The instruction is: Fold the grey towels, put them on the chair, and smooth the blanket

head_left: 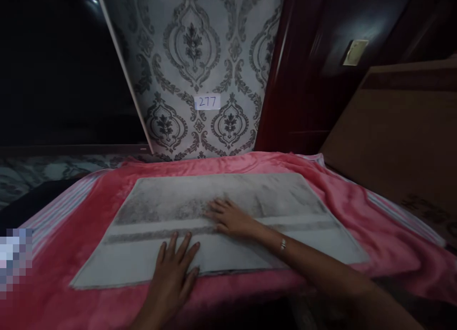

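Note:
A grey and white plush mat [278,192] with a pale stripe across it lies flat before me. My left hand [174,263] rests with spread fingers on the white band near its front edge. Farther in, around the middle, my right hand [230,218] lies palm down on the mat, fingers apart, over the stripe and the grey pile. Neither hand holds anything. A thin bracelet [283,245] circles my right wrist. Beneath the mat spreads a pink plush blanket [89,235] with striped edges.
Behind the blanket stands a patterned wall with a paper label [207,101] reading 277. A large dark screen [64,73] is at the left. On the right are a cardboard box [400,130] and a dark red panel [307,73] with a switch plate [356,52].

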Available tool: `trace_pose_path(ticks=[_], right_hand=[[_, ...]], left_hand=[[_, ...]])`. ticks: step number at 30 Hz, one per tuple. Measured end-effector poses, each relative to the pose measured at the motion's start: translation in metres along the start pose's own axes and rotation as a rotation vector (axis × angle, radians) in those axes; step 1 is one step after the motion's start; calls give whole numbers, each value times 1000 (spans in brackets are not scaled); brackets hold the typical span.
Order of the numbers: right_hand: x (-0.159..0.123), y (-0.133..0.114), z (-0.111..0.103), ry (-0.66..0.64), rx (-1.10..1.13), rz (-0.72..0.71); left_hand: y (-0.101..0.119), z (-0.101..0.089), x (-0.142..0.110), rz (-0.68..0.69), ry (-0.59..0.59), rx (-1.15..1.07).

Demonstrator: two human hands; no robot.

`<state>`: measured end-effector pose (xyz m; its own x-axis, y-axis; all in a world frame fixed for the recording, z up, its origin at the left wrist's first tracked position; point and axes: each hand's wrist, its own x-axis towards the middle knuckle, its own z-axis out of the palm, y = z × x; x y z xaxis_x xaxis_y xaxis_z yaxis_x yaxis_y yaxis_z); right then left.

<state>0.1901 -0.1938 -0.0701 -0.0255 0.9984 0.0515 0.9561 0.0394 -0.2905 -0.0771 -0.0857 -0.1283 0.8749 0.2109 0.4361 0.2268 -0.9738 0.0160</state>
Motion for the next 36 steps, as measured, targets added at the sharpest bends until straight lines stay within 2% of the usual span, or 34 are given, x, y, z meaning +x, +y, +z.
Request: trace_pose_path(ticks=[3, 5, 9, 12, 15, 17, 19, 21, 22, 24, 27, 28, 30, 32, 36], right_hand=[[-62, -4, 6, -38, 39, -13], [-85, -8, 10, -60, 56, 1], [-96, -11, 19, -13, 75, 36], [-95, -9, 24, 10, 109, 44], [-95, -9, 25, 13, 147, 40], [-95, -10, 24, 25, 164, 39], [-96, -10, 19, 38, 179, 36], [-100, -6, 12, 45, 194, 8], [-104, -1, 8, 57, 196, 1], [-117, 12, 0, 89, 179, 26], [-140, 33, -7, 88, 149, 99], [-146, 39, -7, 71, 154, 111], [-155, 44, -4, 45, 182, 129], [-158, 44, -1, 35, 214, 145], [-154, 38, -2, 33, 256, 153]], left_hand=[[12, -9, 26, 85, -109, -187], [24, -10, 56, 184, -228, -301], [33, 11, 130, 328, -460, -369], [18, 38, 180, 377, -491, -311], [-2, 60, 226, 313, -479, -244], [-7, 69, 254, 185, -473, -170], [-2, 73, 278, 15, -459, -80], [13, 74, 294, -99, -415, -24], [24, 74, 297, -88, -398, -30], [47, 74, 295, 103, -413, -131], [76, 79, 281, 549, -526, -347], [82, 81, 278, 651, -551, -386], [86, 88, 282, 737, -563, -398], [81, 96, 300, 695, -563, -369], [68, 110, 355, 404, -544, -205]])
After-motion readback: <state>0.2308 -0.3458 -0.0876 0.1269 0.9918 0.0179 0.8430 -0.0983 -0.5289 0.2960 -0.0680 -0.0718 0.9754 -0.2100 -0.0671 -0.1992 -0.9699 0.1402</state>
